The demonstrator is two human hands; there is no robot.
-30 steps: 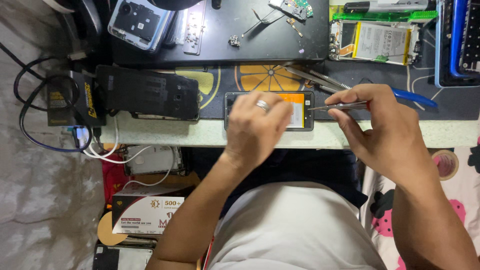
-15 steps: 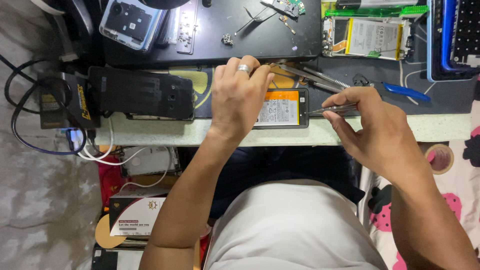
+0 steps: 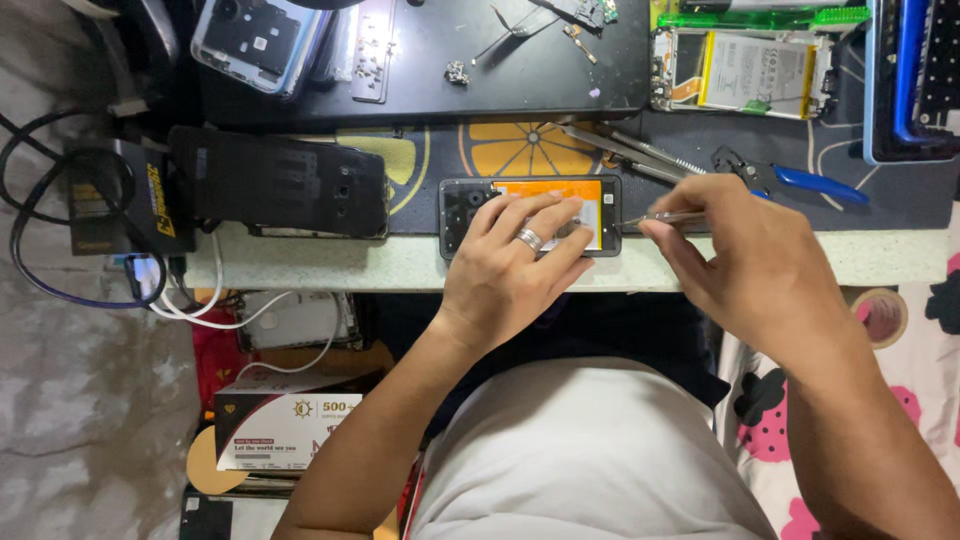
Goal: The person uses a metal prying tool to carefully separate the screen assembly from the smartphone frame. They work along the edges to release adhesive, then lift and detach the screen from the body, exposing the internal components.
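An opened phone with an orange battery lies flat at the near edge of the workbench. My left hand, ring on one finger, rests on it with the fingers spread across the battery, pressing it down. My right hand is at the phone's right end and pinches thin metal tweezers, whose tip touches the phone's right edge. Part of the phone is hidden under my left fingers.
A dark phone back lies to the left beside a black box with cables. Blue-handled cutters and more tweezers lie behind my right hand. A second opened phone, a blue phone shell and small parts sit farther back.
My left hand drew back from the far side of the phone and now lies flat on the battery. My right hand with the tweezers stayed at the phone's right end.
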